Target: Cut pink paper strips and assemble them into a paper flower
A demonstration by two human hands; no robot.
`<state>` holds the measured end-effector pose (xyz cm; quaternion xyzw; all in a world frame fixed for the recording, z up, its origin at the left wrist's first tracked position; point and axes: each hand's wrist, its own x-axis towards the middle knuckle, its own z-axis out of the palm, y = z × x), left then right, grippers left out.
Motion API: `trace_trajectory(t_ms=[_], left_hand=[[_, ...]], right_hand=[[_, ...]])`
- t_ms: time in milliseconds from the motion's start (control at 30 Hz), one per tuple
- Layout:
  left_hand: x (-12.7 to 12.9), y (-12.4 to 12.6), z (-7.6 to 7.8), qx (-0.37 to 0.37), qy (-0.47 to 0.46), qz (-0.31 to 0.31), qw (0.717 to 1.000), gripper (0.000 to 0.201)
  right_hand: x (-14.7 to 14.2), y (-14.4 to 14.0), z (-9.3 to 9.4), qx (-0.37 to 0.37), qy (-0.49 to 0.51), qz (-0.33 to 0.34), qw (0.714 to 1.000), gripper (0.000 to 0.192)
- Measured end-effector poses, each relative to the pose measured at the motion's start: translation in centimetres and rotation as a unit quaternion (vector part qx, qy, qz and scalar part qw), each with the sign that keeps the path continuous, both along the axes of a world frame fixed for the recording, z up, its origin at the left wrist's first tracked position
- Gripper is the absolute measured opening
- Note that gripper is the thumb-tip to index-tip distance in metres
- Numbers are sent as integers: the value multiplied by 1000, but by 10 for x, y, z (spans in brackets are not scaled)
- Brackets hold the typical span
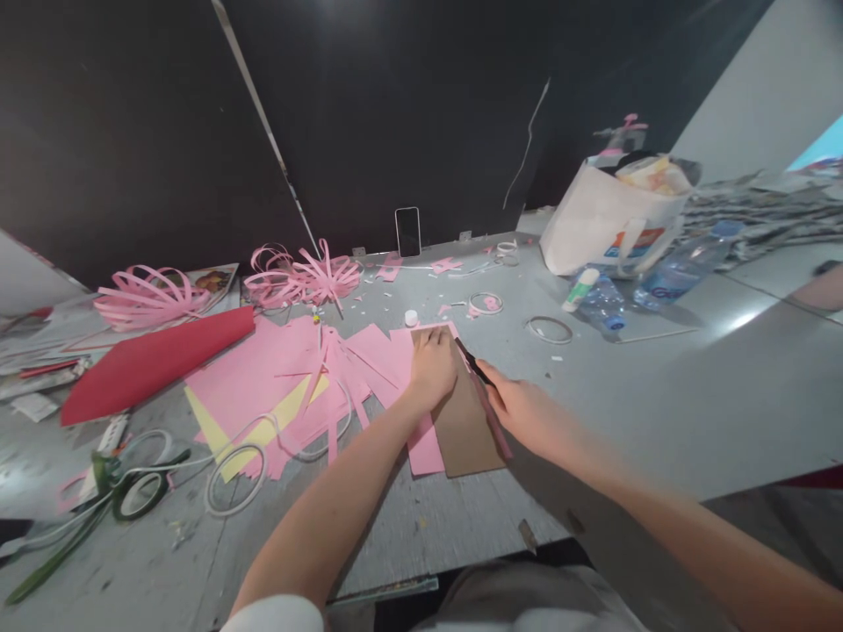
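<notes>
My left hand (432,367) presses flat on a pink paper sheet (425,443) that lies over a brown cardboard piece (467,430) on the grey table (659,395). My right hand (523,408) grips a dark-handled cutting tool (472,360) whose tip rests at the cardboard's right edge. A narrow pink strip (493,421) runs along that edge under the right hand.
Loose pink and yellow paper sheets (277,386), a red sheet (151,360), pink curled paper flowers (309,276), tape rings (234,478), a phone (407,231) leaning on the dark wall, a white bag (612,219), plastic bottles (685,263) and a small white cap (411,318) are spread around.
</notes>
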<state>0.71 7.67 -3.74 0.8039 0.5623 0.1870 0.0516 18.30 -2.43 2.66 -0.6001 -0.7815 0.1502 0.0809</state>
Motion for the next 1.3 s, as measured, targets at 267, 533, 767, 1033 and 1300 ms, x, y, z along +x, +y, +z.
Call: trace_trajectory(t_ms=[267, 533, 767, 1033, 1300], left_hand=[[-1, 0, -1, 8, -7, 6, 1000, 53], [0, -1, 1, 4, -1, 9, 1000, 53], [0, 1, -1, 4, 5, 7, 1000, 54], [0, 2, -2, 10, 2, 6, 1000, 55], [-1, 3, -4, 13, 2, 10, 1000, 53]], right_hand=[[2, -21, 4, -39, 12, -8, 999, 61], [7, -49, 3, -36, -26, -1, 999, 62], [12, -74, 4, -57, -13, -10, 998, 62], [29, -110, -10, -19, -7, 21, 1000, 65], [32, -141, -4, -4, -7, 41, 999, 69]])
